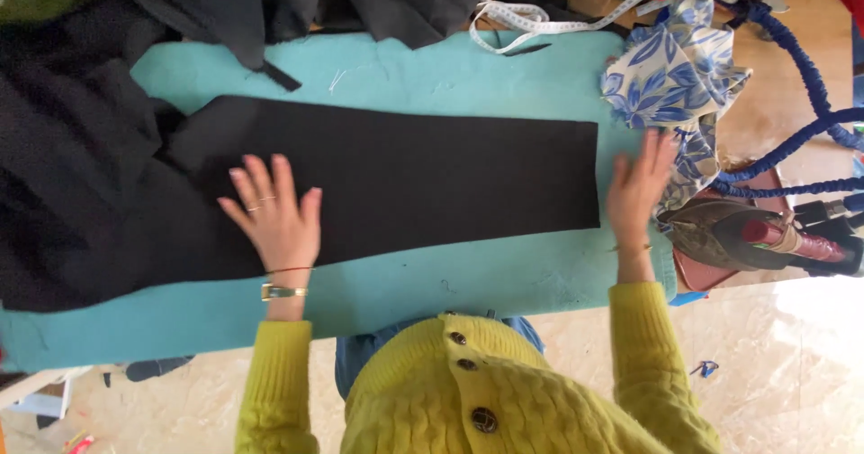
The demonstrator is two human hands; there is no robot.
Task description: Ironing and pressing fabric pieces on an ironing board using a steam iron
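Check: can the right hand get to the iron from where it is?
Probably yes. The right hand lies flat at the board's right end, and the iron sits just beyond it on its stand. Only floral cloth and blue cord lie near, neither between them.

A sewing workroom: padded turquoise pressing board [468, 278], white measuring tape [531, 24] at 12 o'clock, steam iron [756, 238] at 3 o'clock (corded), heaped dark cloth [63, 121] at 9 o'clock.
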